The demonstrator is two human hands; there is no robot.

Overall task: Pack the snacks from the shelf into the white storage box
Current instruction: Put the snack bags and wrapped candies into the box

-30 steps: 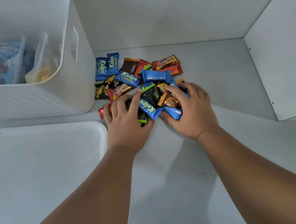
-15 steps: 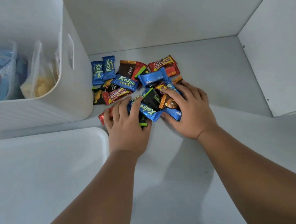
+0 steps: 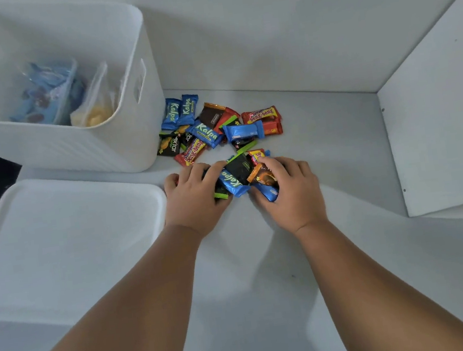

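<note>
A pile of small wrapped snacks (image 3: 219, 128) in blue, red, black and orange wrappers lies on the grey shelf floor, just right of the white storage box (image 3: 82, 149). My left hand (image 3: 195, 197) and my right hand (image 3: 292, 189) are cupped side by side around a bunch of snacks (image 3: 239, 174), fingers curled over the wrappers, a little nearer to me than the pile. The box stands at the upper left and holds clear bags of snacks (image 3: 48, 93).
A flat white lid (image 3: 65, 241) lies at the left, in front of the box. White shelf walls close the back and the right side (image 3: 441, 124). Bare grey shelf floor (image 3: 337, 137) stretches right of the pile.
Both hands have drawn a bunch of snacks toward me, away from the pile. A gap now shows between that bunch and the snacks left behind.
</note>
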